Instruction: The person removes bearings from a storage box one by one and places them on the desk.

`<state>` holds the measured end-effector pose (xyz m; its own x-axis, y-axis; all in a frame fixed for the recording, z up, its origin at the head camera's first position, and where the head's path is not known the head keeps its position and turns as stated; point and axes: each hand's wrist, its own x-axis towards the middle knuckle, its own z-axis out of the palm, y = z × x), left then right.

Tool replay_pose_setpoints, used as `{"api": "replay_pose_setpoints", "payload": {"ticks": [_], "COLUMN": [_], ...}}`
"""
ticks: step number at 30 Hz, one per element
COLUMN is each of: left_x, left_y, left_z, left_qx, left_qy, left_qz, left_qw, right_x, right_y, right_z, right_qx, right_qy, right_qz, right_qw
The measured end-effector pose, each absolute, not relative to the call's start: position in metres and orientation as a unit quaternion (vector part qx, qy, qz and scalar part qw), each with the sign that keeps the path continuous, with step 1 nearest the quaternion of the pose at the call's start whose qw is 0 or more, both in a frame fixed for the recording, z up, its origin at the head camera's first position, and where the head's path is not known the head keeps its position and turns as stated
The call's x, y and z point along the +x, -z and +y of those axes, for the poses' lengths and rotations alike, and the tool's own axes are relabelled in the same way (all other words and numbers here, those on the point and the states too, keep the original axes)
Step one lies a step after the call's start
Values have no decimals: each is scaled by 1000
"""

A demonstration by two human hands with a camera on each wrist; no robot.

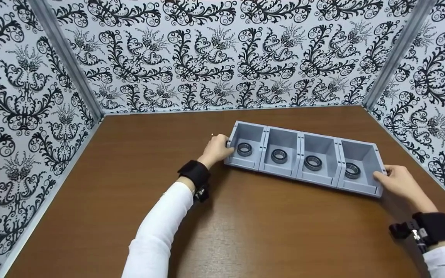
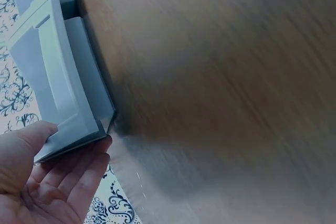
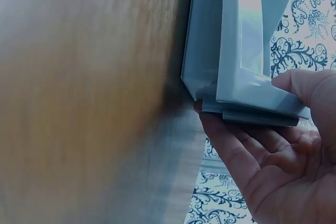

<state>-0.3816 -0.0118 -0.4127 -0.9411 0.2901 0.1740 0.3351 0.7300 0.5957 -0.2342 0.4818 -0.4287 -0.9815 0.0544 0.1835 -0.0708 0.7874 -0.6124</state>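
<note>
A row of several joined grey bins (image 1: 298,175) stands at a slant on the brown table, its right end nearer to me. Inside each bin lies one ball bearing, a dark ring with a metal rim; the leftmost bearing (image 1: 244,149) and the rightmost bearing (image 1: 352,170) mark the two ends. My left hand (image 1: 216,150) grips the left end wall, thumb inside the bin and fingers beneath or outside. At the opposite end my right hand (image 1: 400,183) pinches the right wall the same way. Whether the row touches the table cannot be told.
The brown wooden table (image 1: 102,200) extends in front and to the left of the bins. Patterned wall panels (image 1: 214,58) with grey corner posts enclose its back and sides. The right wall (image 1: 435,123) is close to my right hand.
</note>
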Motion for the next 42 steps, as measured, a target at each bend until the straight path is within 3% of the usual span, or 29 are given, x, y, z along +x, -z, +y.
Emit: {"api": "replay_pose_setpoints", "payload": {"ticks": [42], "left_x": [-349], "left_y": [410], "left_z": [-123], "left_qx": [-132], "left_qy": [346], "left_qz": [-929], "left_qw": [-2], "right_x": [-286], "right_y": [423], "right_z": [395], "right_qx": [69], "right_qy": [-387], "right_qz": [-918], "right_qw": [52]}}
